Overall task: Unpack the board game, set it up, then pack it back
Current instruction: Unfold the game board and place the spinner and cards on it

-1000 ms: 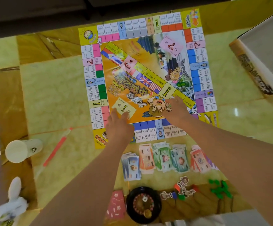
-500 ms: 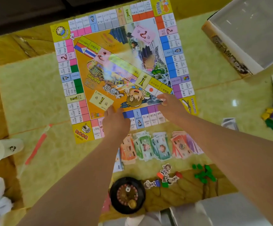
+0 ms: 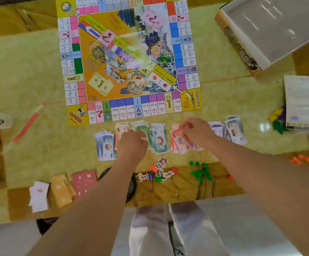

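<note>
Glossy marble tabletop [image 3: 30, 71], square board [image 3: 128, 58]; right grip [image 3: 196, 133] pinching thin red notes [image 3: 177, 144], left grip [image 3: 131, 143] unclear.

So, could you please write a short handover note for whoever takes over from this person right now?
The left hand has its fingers curled over the banknote stacks; I cannot tell whether it grips any.
The right hand pinches the red banknotes.
The board lies open on the table, with the money in a row along its near edge. The pawns, green houses and card stacks lie nearer the person. The box sits open at the far right.
Done: unpacked, board laid out.
Left: finish the setup, then pack everything back.
</note>
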`<act>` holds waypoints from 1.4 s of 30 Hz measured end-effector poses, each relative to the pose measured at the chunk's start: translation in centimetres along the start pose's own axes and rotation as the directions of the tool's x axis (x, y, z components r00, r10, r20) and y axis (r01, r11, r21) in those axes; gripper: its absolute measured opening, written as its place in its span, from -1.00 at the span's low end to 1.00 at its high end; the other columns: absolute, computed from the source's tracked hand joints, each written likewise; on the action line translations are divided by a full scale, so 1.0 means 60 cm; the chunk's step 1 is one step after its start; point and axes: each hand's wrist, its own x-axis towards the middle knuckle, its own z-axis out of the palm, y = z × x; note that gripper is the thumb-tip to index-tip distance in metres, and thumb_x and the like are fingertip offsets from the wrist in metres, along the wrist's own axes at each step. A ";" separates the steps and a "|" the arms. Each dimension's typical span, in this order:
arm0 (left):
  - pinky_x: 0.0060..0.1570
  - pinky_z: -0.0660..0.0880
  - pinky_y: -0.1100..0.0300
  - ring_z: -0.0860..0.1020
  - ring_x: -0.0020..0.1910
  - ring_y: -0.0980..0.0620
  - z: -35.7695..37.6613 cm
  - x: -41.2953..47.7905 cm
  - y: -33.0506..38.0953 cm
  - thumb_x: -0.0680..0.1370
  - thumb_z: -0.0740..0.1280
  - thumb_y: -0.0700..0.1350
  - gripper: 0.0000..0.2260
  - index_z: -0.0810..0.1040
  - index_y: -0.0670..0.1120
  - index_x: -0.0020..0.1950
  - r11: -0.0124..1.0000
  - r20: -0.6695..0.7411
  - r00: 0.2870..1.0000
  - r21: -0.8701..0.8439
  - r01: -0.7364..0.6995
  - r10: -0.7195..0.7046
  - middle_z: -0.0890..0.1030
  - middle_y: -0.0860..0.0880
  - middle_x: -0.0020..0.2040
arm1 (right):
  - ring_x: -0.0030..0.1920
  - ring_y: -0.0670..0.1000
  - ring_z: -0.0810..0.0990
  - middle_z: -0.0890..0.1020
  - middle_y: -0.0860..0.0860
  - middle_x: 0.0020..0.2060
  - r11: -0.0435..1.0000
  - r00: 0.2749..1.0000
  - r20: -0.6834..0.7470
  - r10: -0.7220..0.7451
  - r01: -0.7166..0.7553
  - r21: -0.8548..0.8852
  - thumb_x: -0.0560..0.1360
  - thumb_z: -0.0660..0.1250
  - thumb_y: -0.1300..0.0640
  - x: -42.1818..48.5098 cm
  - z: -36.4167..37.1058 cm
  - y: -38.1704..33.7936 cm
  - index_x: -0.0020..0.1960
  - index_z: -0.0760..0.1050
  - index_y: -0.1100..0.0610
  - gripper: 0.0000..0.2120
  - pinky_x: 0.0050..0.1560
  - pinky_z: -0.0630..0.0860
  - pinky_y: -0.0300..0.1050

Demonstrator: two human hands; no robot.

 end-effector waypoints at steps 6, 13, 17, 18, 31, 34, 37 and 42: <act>0.35 0.26 0.01 0.21 0.44 -0.10 0.033 -0.026 -0.041 0.57 0.25 -0.14 -0.57 0.36 0.02 0.44 0.982 -0.016 0.996 0.166 -0.087 0.091 0.26 -0.07 0.48 | -0.21 0.07 0.59 0.59 0.01 -0.11 0.992 0.978 0.169 -0.124 0.127 -0.005 0.57 0.15 0.29 -0.026 0.078 0.003 0.21 0.49 -0.02 -0.67 -0.08 0.58 0.03; 0.31 0.34 -0.07 0.17 0.47 -0.14 0.051 -0.002 -0.071 0.55 0.25 -0.14 -0.50 0.28 0.05 0.49 0.965 0.003 0.991 0.228 -0.129 0.131 0.12 -0.08 0.55 | -0.17 0.00 0.48 0.44 0.05 0.04 0.959 0.969 0.179 -0.171 0.206 -0.195 0.57 0.18 0.25 -0.012 0.147 -0.003 0.50 0.26 0.04 -0.49 -0.34 0.34 -0.22; 0.34 0.32 -0.04 0.14 0.48 -0.12 0.060 -0.016 -0.087 0.54 0.27 -0.18 -0.49 0.29 0.06 0.48 0.970 -0.007 0.988 0.189 -0.153 0.157 0.13 -0.05 0.55 | -0.02 0.00 0.55 0.46 0.09 0.26 0.965 0.975 0.138 -0.173 0.196 -0.175 0.56 0.19 0.28 -0.023 0.158 0.005 0.49 0.28 0.04 -0.48 -0.03 0.56 -0.11; 0.35 0.32 -0.05 0.12 0.49 -0.11 0.060 -0.021 -0.089 0.54 0.27 -0.18 -0.48 0.28 0.07 0.48 0.970 0.001 0.987 0.184 -0.158 0.161 0.12 -0.04 0.55 | -0.01 0.00 0.55 0.46 0.10 0.28 0.968 0.977 0.137 -0.164 0.186 -0.165 0.55 0.20 0.30 -0.026 0.159 0.006 0.48 0.28 0.05 -0.48 0.03 0.56 -0.08; 0.12 0.43 -0.01 0.42 0.20 -0.13 0.001 -0.030 -0.138 0.57 0.23 -0.15 -0.75 0.55 -0.08 0.22 0.999 -0.132 0.991 0.042 -0.011 0.017 0.47 -0.12 0.20 | -0.35 -0.07 0.54 0.63 0.04 -0.23 0.997 1.000 0.008 0.011 -0.011 0.072 0.59 0.20 0.23 -0.040 0.143 -0.016 0.06 0.52 0.12 -0.86 -0.22 0.52 -0.08; 0.11 0.40 0.00 0.37 0.23 -0.14 -0.006 -0.034 -0.165 0.57 0.23 -0.16 -0.76 0.53 -0.07 0.22 0.997 -0.147 0.987 0.026 0.073 -0.068 0.44 -0.13 0.21 | -0.34 -0.06 0.57 0.63 0.01 -0.25 0.996 0.997 0.071 0.010 -0.016 0.087 0.59 0.19 0.22 -0.049 0.157 -0.025 0.01 0.52 0.06 -0.85 -0.27 0.52 -0.15; 0.13 0.38 0.01 0.34 0.23 -0.15 -0.008 -0.037 -0.195 0.57 0.24 -0.17 -0.73 0.52 -0.05 0.26 0.999 -0.132 0.991 0.012 0.038 -0.037 0.40 -0.15 0.20 | -0.25 0.04 0.58 0.61 0.04 -0.19 0.996 0.994 0.105 0.003 -0.012 0.090 0.57 0.19 0.24 -0.054 0.186 -0.039 0.01 0.51 -0.03 -0.80 -0.24 0.51 -0.07; 0.30 0.33 -0.03 0.22 0.41 -0.14 -0.012 -0.034 -0.229 0.56 0.26 -0.16 -0.54 0.34 0.02 0.46 0.998 -0.109 0.994 0.060 0.015 -0.009 0.23 -0.13 0.47 | -0.18 0.07 0.61 0.51 -0.03 -0.02 0.999 0.987 0.154 -0.055 0.054 0.007 0.61 0.15 0.21 -0.056 0.232 -0.072 0.43 0.31 -0.06 -0.58 -0.37 0.43 -0.20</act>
